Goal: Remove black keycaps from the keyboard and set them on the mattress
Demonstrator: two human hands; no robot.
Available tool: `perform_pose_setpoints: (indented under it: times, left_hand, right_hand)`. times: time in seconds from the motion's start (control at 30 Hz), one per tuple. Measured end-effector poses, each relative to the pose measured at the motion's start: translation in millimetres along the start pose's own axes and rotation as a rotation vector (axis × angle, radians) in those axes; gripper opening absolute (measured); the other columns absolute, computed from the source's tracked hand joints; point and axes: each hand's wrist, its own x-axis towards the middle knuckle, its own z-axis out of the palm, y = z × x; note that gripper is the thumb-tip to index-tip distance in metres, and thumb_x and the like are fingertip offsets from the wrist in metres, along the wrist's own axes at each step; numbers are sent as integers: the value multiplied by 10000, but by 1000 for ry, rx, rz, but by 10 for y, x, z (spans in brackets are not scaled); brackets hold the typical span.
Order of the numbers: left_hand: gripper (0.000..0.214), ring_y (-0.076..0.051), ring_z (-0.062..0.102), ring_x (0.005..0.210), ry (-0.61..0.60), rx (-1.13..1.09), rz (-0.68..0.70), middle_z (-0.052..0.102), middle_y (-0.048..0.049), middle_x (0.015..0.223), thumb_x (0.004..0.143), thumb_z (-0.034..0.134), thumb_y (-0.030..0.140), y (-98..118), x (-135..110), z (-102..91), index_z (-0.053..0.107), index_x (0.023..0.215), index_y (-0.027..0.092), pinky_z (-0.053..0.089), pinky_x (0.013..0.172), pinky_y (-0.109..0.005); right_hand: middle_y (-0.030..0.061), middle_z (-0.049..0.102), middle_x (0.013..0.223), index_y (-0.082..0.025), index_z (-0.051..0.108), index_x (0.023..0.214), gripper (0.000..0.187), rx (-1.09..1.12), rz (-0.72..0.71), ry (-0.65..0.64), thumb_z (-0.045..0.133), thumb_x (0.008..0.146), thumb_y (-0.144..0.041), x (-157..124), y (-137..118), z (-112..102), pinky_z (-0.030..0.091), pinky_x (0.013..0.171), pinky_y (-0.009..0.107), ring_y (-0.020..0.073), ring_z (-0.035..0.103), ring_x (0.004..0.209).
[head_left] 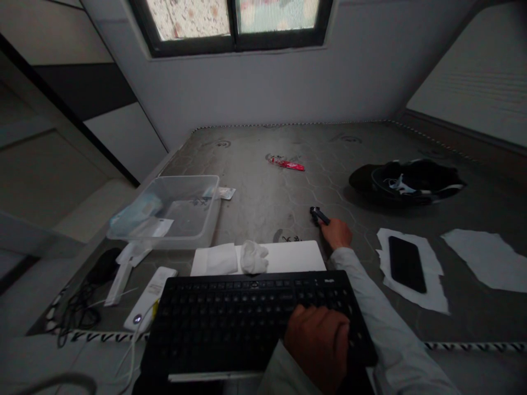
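My left hand [317,343] is closed, its fingers curled down over the right part of a black keyboard [222,323]. Whatever its fingers may hold is hidden underneath. Beyond the keyboard's right corner, my right hand [338,233] reaches forward and grips a small black object with a short handle [320,215], low over the grey patterned mat. Its exact kind is unclear. Behind the keyboard lies a flat white board [292,255], bearing a folded white tissue [222,259] and a crumpled tissue [253,257].
A clear plastic bin [197,233] with packets stands left, near a white power strip-like device [151,296] and black cables [82,307]. To the right are a black cap-like bag [405,184], a phone [407,264] on white paper, and another paper sheet [486,258]. A red item [288,164] lies farther back.
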Motion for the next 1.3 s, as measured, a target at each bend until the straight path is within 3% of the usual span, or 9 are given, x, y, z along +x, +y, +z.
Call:
perform_pose_setpoints:
  times: [0.2, 0.4, 0.53, 0.7, 0.87, 1.0, 1.1, 1.2, 1.3]
  left_hand:
    - [113, -160, 640, 706, -8, 15, 21, 709, 7, 771, 888, 541, 234, 9, 23, -30, 647, 855, 257, 457, 716, -307]
    - [125, -185, 627, 771, 84, -7, 15, 703, -16, 831, 906, 515, 162, 2, 76, -63, 626, 900, 218, 480, 740, -324]
    - [152, -199, 616, 806, 95, 49, 55, 688, -40, 863, 920, 485, 128, -3, 124, -95, 622, 934, 192, 497, 781, -362]
    - [234, -226, 579, 942, 93, 182, 51, 644, -85, 1037, 894, 503, 104, 6, 126, -100, 651, 1053, 190, 499, 825, -392]
    - [321, -266, 541, 1078, 64, 340, 12, 616, -84, 1188, 887, 536, 141, 37, 125, -89, 626, 1185, 217, 456, 897, -463]
    - [368, -275, 516, 1138, 40, 391, -6, 602, -75, 1250, 887, 539, 149, 73, 129, -100, 600, 1240, 232, 433, 928, -472]
    - [355, -266, 508, 1153, 13, 372, -6, 602, -60, 1253, 889, 531, 141, 87, 135, -118, 616, 1215, 253, 424, 938, -458]
    - [339, -258, 518, 1129, -15, 342, -30, 613, -61, 1226, 887, 527, 136, 97, 160, -145, 624, 1194, 243, 424, 933, -446]
    - [324, -254, 526, 1110, -45, 319, -57, 620, -58, 1206, 877, 534, 126, 107, 188, -173, 637, 1162, 241, 426, 918, -436]
  right_hand:
    - [193, 715, 972, -185, 743, 1051, 426, 55, -27, 69, 515, 871, -497, -52, 38, -142, 456, 698, 358, 320, 669, 897]
    - [169, 717, 868, -149, 739, 961, 445, 280, -158, 179, 468, 894, -496, -262, 136, -419, 410, 687, 325, 286, 654, 832]
    - [126, 699, 786, -174, 722, 897, 455, 373, -224, 236, 437, 895, -528, -549, 159, -741, 383, 667, 311, 264, 633, 788]
    - [117, 680, 734, -177, 698, 810, 561, 524, -183, 289, 425, 861, -664, -1002, 203, -1126, 368, 635, 315, 261, 614, 732]
    - [65, 635, 625, -184, 613, 661, 576, 956, -54, 321, 520, 766, -742, -1415, 290, -1195, 388, 628, 302, 212, 592, 646]
    - [-44, 471, 545, -211, 503, 627, 476, 1519, -19, 220, 657, 728, -650, -1690, 237, -1116, 349, 534, 258, 106, 429, 505]
    - [-70, 369, 570, -215, 436, 613, 454, 1903, -61, -25, 720, 712, -555, -1838, 125, -1112, 327, 484, 231, 77, 340, 486]
    - [-71, 318, 568, -212, 411, 593, 446, 2039, -81, -231, 726, 724, -501, -1911, 30, -1126, 329, 469, 221, 76, 307, 487]
    - [-67, 312, 565, -211, 415, 585, 438, 2048, -48, -271, 738, 714, -477, -1929, -21, -1099, 321, 459, 222, 77, 298, 490]
